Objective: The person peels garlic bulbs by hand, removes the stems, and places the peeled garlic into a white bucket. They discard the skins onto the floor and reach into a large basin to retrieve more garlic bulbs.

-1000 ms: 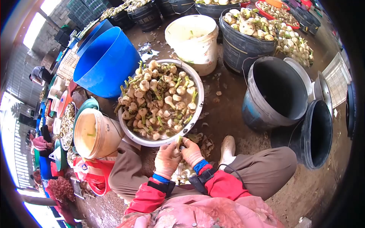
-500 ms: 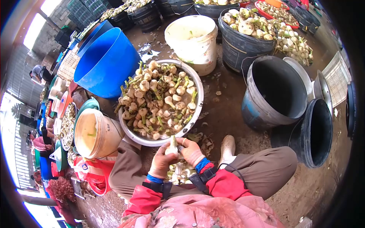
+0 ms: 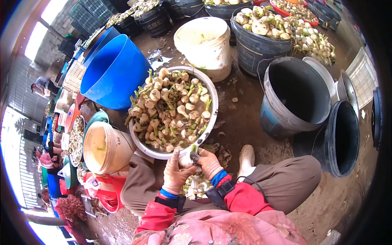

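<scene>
My left hand (image 3: pixel 175 176) is closed around a pale garlic bulb (image 3: pixel 187 160) whose short green stem points up toward the basin. My right hand (image 3: pixel 209 164) is closed against the bulb's right side. Something small and dark shows at its fingertips, too hidden to name. Just beyond both hands stands a white-rimmed basin (image 3: pixel 213 104) heaped with garlic bulbs (image 3: pixel 167 108), many soiled and with cut green stems. Below my hands, between the legs, lies a pile of whitish garlic pieces or peelings (image 3: pixel 196 185).
A blue tub (image 3: pixel 116 73) and a white bucket (image 3: pixel 204 49) stand behind the basin. To the left is a cream bucket (image 3: pixel 100 147); to the right, a grey bucket (image 3: pixel 294 96) and black bucket (image 3: pixel 343 139). A black tub (image 3: pixel 261 51) overflows with garlic. A person (image 3: pixel 45 85) bends far left.
The garlic bulb has tilted to the right in my hands. My left fingers have extended up along it, and my right hand has shifted slightly right.
</scene>
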The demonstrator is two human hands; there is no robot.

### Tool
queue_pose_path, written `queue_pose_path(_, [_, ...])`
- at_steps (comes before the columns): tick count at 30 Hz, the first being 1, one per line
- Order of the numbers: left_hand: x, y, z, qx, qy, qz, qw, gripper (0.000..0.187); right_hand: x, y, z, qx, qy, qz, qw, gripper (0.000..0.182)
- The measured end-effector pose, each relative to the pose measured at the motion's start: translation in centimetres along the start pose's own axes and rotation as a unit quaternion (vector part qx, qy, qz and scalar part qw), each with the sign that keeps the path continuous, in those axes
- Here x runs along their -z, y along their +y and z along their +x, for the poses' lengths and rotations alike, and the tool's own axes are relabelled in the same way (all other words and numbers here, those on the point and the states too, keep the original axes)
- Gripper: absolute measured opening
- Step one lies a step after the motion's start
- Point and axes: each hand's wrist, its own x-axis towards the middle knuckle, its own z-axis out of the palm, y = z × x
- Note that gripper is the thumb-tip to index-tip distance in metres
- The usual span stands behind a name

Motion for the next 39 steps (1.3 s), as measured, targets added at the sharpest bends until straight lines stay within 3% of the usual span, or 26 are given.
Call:
queue_pose_path(1, [-0.3,0.1,0.2,-0.119,0.025,0.133,0.984,0.075,0.0,0.2,0.1,0.013,0.003,-0.006,1.0,0.035])
queue_pose_path(2, [-0.3,0.3,0.3,-0.118,0.024,0.133,0.984,0.075,0.2,0.3,0.2,0.025,0.006,-0.013,1.0,0.034])
queue_pose_path(3, [-0.3,1.4,0.5,0.043,0.012,-0.099,0.994,0.071,-0.2,-0.5,-0.5,0.024,0.006,-0.013,1.0,0.034])
queue_pose_path(4, [-0.2,2.3,0.4,0.2,0.0,-0.323,0.925,0.067,-0.9,-2.0,-1.6,0.001,-0.028,0.034,0.999,0.033])
queue_pose_path(5, [0.1,2.9,-0.1,0.266,-0.011,-0.457,0.849,0.061,-1.4,-2.7,-2.2,-0.023,-0.063,0.08,0.995,0.033])
queue_pose_path(6, [0.8,2.3,0.2,0.318,-0.033,-0.497,0.807,0.066,-1.3,-2.5,-2.1,-0.025,-0.064,0.079,0.994,0.033])
queue_pose_path(9, [1.6,1.2,0.9,0.353,-0.025,-0.421,0.835,0.057,-0.8,-1.3,-0.5,0.023,-0.084,0.077,0.993,0.031])
queue_pose_path(11, [1.6,1.3,0.7,0.144,0.088,-0.143,0.975,0.049,-0.2,-0.9,-0.2,0.02,-0.081,0.015,0.996,0.032])
queue_pose_path(12, [2.0,2.1,1.1,0.145,0.087,-0.14,0.976,0.049,-0.3,-1.1,-0.2,0.018,-0.077,-0.045,0.996,0.032])
queue_pose_path(13, [2.8,3.4,1.5,0.057,0.007,0.122,0.991,0.046,-0.5,-1.2,-0.2,0.018,-0.1,-0.108,0.989,0.036])
queue_pose_path(14, [3.3,4.2,1.5,-0.035,-0.073,0.374,0.924,0.043,-0.8,-0.9,-0.1,0.0,-0.098,-0.153,0.983,0.038])
queue_pose_path(16, [3.2,3.6,1.1,0.04,-0.044,0.261,0.964,0.034,-1.1,-0.1,-0.1,0.046,-0.097,-0.171,0.979,0.038])
queue_pose_path(18, [3.2,3.7,1.0,0.243,0.022,-0.123,0.962,0.027,-1.0,-0.6,0.1,0.052,-0.058,-0.191,0.979,0.04])
queue_pose_path(20, [3.2,3.3,1.1,0.216,0.025,-0.228,0.949,0.029,-0.5,-0.8,-0.1,0.061,-0.016,-0.208,0.976,0.043])
queue_pose_path(23, [2.9,2.4,2.1,0.164,0.031,-0.43,0.887,0.03,0.2,-0.8,0.0,-0.029,-0.196,-0.557,0.806,0.03])
queue_pose_path(24, [2.9,2.5,2.3,0.161,0.034,-0.43,0.887,0.03,-0.7,-1.8,-1.3,-0.039,-0.216,-0.488,0.845,0.028])
queue_pose_path(26, [2.5,2.6,2.8,0.232,0.136,-0.441,0.856,0.032,-1.0,-2.3,-1.9,0.084,-0.255,-0.286,0.92,0.028])
queue_pose_path(27, [4.3,-1.0,3.0,0.223,0.114,-0.439,0.863,0.033,-1.0,-3.9,-2.1,0.078,-0.271,-0.186,0.941,0.029])
queue_pose_path(30, [3.9,-0.5,2.8,0.251,0.223,-0.447,0.829,0.031,-1.3,-6.7,-2.0,0.203,-0.18,0.029,0.962,0.032])
queue_pose_path(32, [4.5,-1.8,2.1,0.254,0.194,-0.464,0.826,0.03,0.4,-6.3,-0.9,0.197,-0.121,0.045,0.972,0.036])
queue_pose_path(33, [4.3,-2.0,2.0,0.255,0.201,-0.45,0.832,0.031,0.8,-5.9,-0.6,0.161,-0.094,-0.07,0.98,0.036])
queue_pose_path(34, [3.9,-1.6,2.0,0.255,0.207,-0.437,0.838,0.032,1.0,-4.7,-0.2,0.163,-0.093,-0.193,0.963,0.029])
queue_pose_path(35, [3.9,-0.7,1.7,0.286,0.194,-0.435,0.831,0.035,2.9,-2.8,1.4,0.278,-0.125,-0.569,0.764,0.022])
queue_pose_path(36, [3.1,0.8,2.0,0.319,0.212,-0.425,0.821,0.036,2.7,-1.6,1.5,0.07,-0.122,-0.533,0.834,0.025])
queue_pose_path(38, [3.2,-1.6,3.7,0.31,0.136,-0.419,0.842,0.042,4.4,3.0,3.5,-0.079,-0.234,-0.737,0.629,0.031])
queue_pose_path(39, [3.0,-2.7,5.0,0.221,0.09,-0.372,0.897,0.038,4.1,3.3,3.0,-0.1,-0.262,-0.746,0.604,0.031])
